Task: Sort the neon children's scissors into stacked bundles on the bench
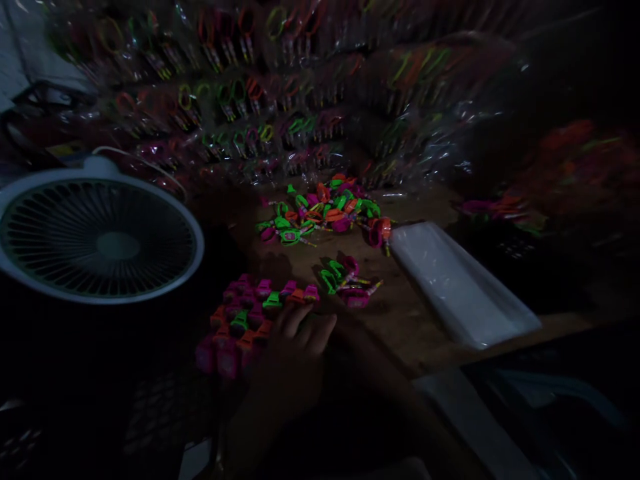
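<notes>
My left hand (pixel 300 340) reaches over the right side of a block of pink, orange and green plastic toy watches (pixel 227 357) set close together in rows. Its fingers are bent, with a dim, greenish bit between thumb and fingers that is too dark to name. From the lower right comes my right forearm (pixel 390 373); the hand at its end is lost in shadow behind my left hand. Just beyond the hands lie several loose toy watches (pixel 356 298) with thin striped tubes attached. Farther back is a heap of similar watches (pixel 330 210) in green, orange and pink.
A round white fan (pixel 117 245) stands at left. A stack of clear plastic bags (pixel 457 283) lies right on the wooden table (pixel 415 327). Bagged watches (pixel 240 93) hang in rows behind. More colourful pieces (pixel 505 208) sit in a dark container at right. Lighting is very dim.
</notes>
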A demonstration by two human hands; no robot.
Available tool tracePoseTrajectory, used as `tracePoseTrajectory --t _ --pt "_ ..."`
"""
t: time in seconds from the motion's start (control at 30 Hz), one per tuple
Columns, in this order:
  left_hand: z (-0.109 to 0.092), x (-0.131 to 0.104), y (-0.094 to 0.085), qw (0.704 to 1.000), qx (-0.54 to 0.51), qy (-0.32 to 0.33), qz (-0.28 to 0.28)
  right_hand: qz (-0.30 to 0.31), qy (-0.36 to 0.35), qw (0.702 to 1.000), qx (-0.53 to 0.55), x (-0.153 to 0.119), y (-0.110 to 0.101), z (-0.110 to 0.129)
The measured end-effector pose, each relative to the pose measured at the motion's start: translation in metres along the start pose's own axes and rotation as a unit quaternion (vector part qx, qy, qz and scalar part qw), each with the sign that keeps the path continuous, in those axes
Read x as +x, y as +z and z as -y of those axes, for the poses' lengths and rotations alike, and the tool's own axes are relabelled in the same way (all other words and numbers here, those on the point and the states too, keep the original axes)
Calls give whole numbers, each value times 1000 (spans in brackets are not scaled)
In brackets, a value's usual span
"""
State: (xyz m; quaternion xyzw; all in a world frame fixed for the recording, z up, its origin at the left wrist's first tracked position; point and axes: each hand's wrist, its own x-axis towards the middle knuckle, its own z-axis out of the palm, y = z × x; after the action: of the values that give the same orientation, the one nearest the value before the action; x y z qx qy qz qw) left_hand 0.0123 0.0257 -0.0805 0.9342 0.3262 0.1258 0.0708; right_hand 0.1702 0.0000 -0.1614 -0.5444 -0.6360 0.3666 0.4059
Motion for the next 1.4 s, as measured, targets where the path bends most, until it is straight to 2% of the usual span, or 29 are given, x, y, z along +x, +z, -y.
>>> tracePoseTrajectory --t 0.07,0.13,0.2,0.23,0.3,0.33,0.4,0.5,0.53,0.6,0.67,0.73,0.8,0.97,1.13,1.3,1.4 --pt "2 0 3 999 1 12 -38 -54 21 992 -112 3 -31 -1" --pt "5 0 3 997 -6 13 -71 -85 49 951 -292 8 -57 -5" --pt "8 -1 1 996 -36 -15 -82 -61 54 898 -432 13 -72 -11" --pt "9 -2 -1 995 -55 -36 -79 -39 45 882 -467 15 -77 -15" --pt "13 -6 -4 992 -92 -68 -54 -17 24 876 -482 16 -82 -19" --pt "15 -9 -6 990 -107 -76 -40 -18 22 884 -466 14 -83 -20" --pt "19 -16 -7 988 -130 -82 -18 -40 31 922 -383 8 -80 -16" --pt "20 -25 -9 982 -156 -103 -31 -102 51 986 -121 1 -58 -7" --pt "19 -27 -9 979 -162 -114 -42 -114 54 992 -13 0 -46 -5" --pt "16 -28 -11 975 -167 -132 -60 -115 65 976 176 2 -16 -4" --pt "12 -27 -13 975 -161 -138 -71 -106 84 954 268 6 11 -6" --pt "10 -25 -14 977 -151 -130 -80 -102 97 950 277 9 28 -8" --pt "11 -23 -14 980 -139 -115 -85 -100 90 958 253 11 34 -7" --pt "18 -22 -7 991 -85 -70 -75 -114 27 979 167 11 28 3" --pt "18 -23 -2 991 -63 -95 -77 -106 15 991 78 7 31 5" --pt "14 -27 -2 987 -69 -109 -97 -120 5 991 60 4 36 5" --pt "14 -30 -2 984 -93 -104 -109 -97 0 993 67 8 35 13"
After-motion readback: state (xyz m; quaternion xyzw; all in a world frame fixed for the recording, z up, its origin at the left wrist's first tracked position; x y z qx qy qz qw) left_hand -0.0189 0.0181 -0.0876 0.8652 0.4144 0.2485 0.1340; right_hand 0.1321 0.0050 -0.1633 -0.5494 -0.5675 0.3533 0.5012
